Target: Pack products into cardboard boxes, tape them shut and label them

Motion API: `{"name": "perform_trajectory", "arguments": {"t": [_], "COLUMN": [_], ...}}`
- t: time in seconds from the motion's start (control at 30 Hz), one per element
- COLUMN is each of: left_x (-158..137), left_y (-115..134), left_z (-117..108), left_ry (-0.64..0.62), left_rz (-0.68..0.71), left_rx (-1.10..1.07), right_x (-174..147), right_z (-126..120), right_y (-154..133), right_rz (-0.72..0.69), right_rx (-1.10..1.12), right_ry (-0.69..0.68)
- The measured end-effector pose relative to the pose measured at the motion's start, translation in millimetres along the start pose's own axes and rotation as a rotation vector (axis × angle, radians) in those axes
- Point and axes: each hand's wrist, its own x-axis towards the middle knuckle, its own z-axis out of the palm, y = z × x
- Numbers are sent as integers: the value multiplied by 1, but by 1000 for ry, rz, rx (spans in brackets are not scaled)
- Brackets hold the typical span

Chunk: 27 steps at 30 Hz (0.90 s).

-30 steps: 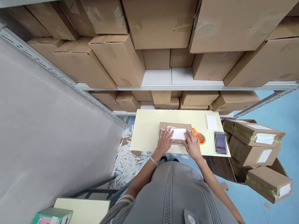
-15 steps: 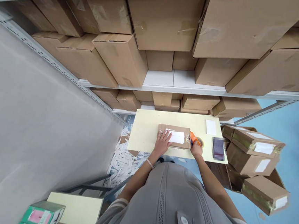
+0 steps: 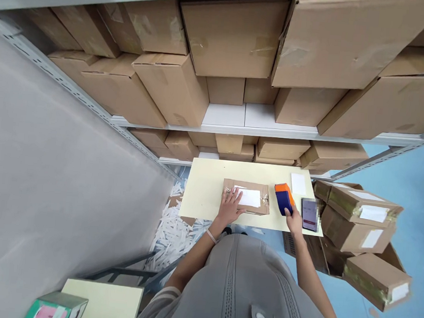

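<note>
A small taped cardboard box point(image 3: 245, 207) lies on the pale yellow tabletop point(image 3: 204, 198), with a white label point(image 3: 250, 198) on its upper face. My left hand point(image 3: 230, 206) rests flat over the left part of the box and label, fingers spread. To the right of the box, my right hand point(image 3: 294, 221) grips an orange and dark blue tape dispenser point(image 3: 284, 201) by its near end. The dispenser is tilted and apart from the box; its tape roll cannot be made out from this side.
A phone point(image 3: 309, 214) and a white paper point(image 3: 298, 184) lie at the table's right. Labelled boxes point(image 3: 369, 205) are stacked beyond that edge. Ahead stands a shelf point(image 3: 233, 130) full of cartons. Paper shreds point(image 3: 171, 234) cover the floor at left, beside the wall point(image 3: 55, 165).
My right hand has drawn the tape dispenser rightward, off the box's right end, and turned it so its dark blue side shows. My left hand stays on the box.
</note>
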Motion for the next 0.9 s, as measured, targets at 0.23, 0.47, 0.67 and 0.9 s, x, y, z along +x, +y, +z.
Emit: {"name": "perform_trajectory", "arguments": {"t": [0.23, 0.47, 0.67, 0.9], "left_x": [30, 53, 38, 32], "left_y": [3, 12, 7, -12], "left_z": [-31, -87, -101, -86], "left_ry": [85, 145, 113, 242], "left_rz": [-22, 77, -13, -264], "left_rx": [-226, -1150, -1452, -1531], "right_x": [-23, -31, -27, -22], "right_z": [-75, -95, -82, -80], "right_y": [-23, -93, -122, -150], "right_rz": [-273, -559, -596, -375], "right_rx": [121, 137, 178, 360], "right_ry": [-23, -216, -344, -522]}}
